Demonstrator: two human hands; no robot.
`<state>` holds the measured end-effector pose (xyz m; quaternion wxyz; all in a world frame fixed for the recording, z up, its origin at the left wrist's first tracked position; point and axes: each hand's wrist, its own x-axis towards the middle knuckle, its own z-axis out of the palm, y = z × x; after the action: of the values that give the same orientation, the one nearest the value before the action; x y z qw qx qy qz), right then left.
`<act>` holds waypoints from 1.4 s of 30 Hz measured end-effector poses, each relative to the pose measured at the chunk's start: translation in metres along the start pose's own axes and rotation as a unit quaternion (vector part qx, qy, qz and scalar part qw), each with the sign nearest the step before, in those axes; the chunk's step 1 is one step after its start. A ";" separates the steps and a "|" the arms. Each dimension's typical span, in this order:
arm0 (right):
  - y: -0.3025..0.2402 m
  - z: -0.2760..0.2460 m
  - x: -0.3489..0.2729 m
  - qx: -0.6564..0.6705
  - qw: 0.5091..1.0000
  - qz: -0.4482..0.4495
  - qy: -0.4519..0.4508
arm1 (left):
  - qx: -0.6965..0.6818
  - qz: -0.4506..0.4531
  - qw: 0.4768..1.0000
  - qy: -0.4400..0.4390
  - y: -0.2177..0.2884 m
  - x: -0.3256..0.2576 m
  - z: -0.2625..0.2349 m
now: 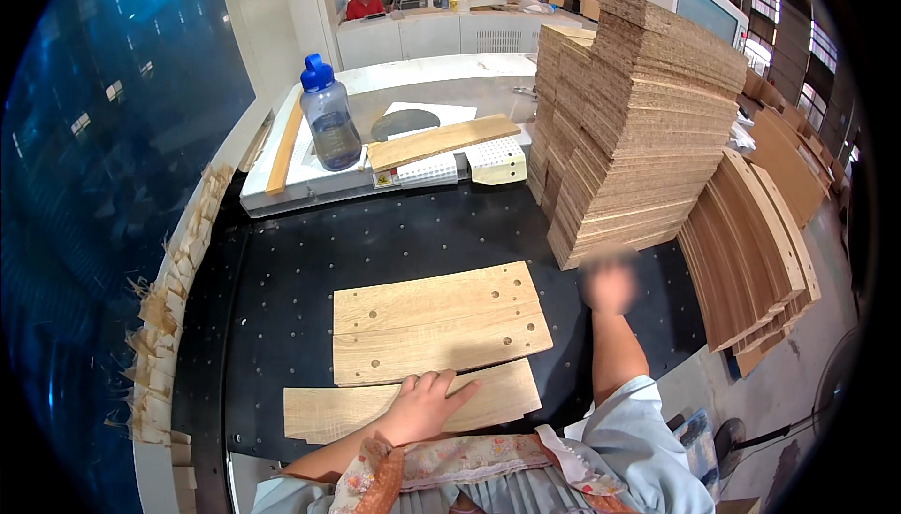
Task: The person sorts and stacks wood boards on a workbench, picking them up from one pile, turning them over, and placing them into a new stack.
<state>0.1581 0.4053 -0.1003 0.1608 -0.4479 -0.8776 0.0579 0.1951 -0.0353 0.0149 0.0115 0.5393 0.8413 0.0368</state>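
Note:
My left hand point(425, 408) lies on a narrow wood-grain board point(328, 411) at the near edge of the black table, its fingers spread over the upper side. Just beyond that board is a drilled wood-grain panel point(441, 322), with several round holes near its ends and a seam along its length. My right hand point(610, 284) reaches forward to the foot of a tall stack of particleboard pieces point(648, 129). Blur hides its fingers, so I cannot tell whether it touches or grips the stack.
A blue-capped water bottle point(331, 120) and a loose wooden strip point(446, 141) rest on the white machine ledge point(310, 197) at the back. Curved boards point(741, 251) stand right of the stack. Bristly strips point(174, 307) line the left side. Farther off sits a person in red point(364, 7).

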 end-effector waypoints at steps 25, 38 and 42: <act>-0.043 -0.083 -0.036 0.027 0.995 0.072 -0.069 | -0.320 -0.560 0.761 0.067 -0.071 -0.187 -0.008; -0.043 -0.086 -0.041 0.027 0.996 0.041 -0.081 | -0.417 -0.502 0.733 0.193 -0.059 -0.182 0.021; -0.040 -0.085 -0.041 0.049 0.995 0.039 -0.072 | -0.292 -0.512 0.789 0.172 -0.048 -0.176 0.010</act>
<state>0.1782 0.3448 -0.0204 0.1164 -0.4682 -0.8647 0.1399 0.2261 -0.2143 -0.0023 0.0405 -0.0150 0.9313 0.3618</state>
